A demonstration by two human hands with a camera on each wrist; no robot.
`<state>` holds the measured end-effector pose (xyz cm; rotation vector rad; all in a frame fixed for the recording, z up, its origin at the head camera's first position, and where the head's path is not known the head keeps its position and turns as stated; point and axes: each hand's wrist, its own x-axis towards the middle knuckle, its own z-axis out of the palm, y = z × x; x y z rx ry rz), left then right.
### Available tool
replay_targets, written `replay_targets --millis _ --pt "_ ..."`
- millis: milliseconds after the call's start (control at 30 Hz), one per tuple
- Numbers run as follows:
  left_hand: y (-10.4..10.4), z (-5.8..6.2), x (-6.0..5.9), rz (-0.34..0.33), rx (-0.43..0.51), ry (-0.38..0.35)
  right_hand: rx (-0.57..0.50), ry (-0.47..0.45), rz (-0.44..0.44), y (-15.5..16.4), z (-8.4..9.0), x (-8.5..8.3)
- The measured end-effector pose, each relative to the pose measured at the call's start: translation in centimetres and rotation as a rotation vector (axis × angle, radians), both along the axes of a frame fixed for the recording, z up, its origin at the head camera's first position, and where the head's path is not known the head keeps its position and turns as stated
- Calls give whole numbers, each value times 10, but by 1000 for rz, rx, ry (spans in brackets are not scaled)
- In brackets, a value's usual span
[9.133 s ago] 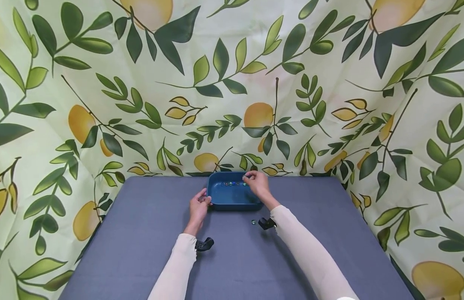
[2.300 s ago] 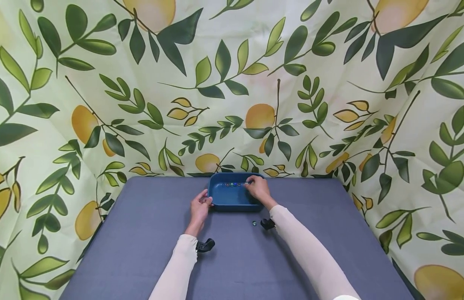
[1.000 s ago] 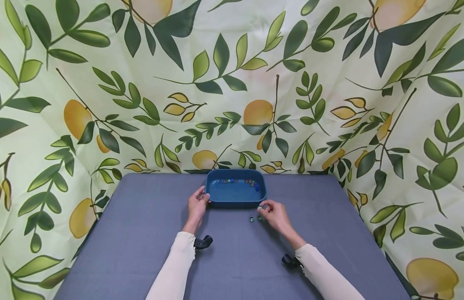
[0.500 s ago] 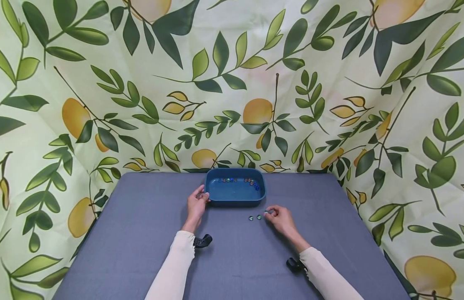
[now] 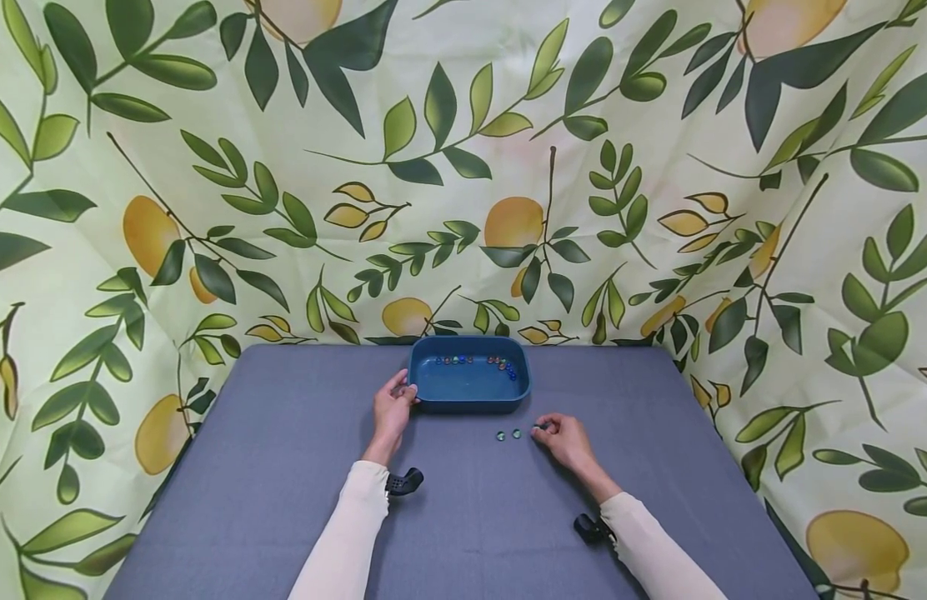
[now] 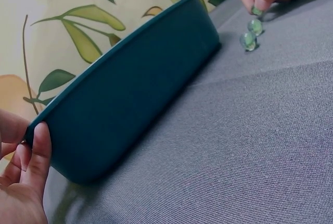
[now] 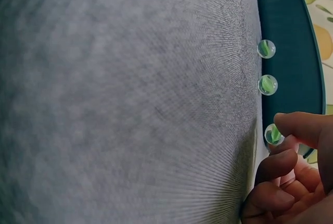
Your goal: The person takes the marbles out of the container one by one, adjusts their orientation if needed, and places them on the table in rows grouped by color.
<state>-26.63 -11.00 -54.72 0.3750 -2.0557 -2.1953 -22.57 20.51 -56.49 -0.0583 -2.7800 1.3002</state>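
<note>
My left hand (image 5: 392,414) holds the left end of a blue plastic tray (image 5: 469,406), thumb and fingers at its rim in the left wrist view. In front of the tray's right side, my right hand (image 5: 568,442) pinches a clear marble with a green swirl (image 7: 273,134) between thumb and fingertips, at the tabletop. Two like marbles lie to its left in a short row: a middle one (image 7: 268,85) and a farther one (image 7: 266,49). Inside the tray are several coloured marbles, a left row (image 5: 454,360) along the back and a curved right group (image 5: 504,365).
A grey cloth covers the table (image 5: 283,467). The tray stands near its back edge, close to a hanging cloth (image 5: 448,167) printed with leaves and fruit, which also surrounds the sides.
The right hand was inside the tray at its right end, then came out to the table in front with a green marble and moved right beside two others. The left hand stays at the tray.
</note>
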Motion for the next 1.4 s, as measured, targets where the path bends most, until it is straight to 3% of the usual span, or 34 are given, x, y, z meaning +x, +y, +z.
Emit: replay_targets --millis 800,1033,1400 --pt "1 2 1 16 -2 6 29 -57 2 -2 5 -1" --pt "0 1 0 15 3 17 -14 -4 -6 -1 26 -6" --pt "2 0 -1 27 28 21 32 75 48 -9 69 -19"
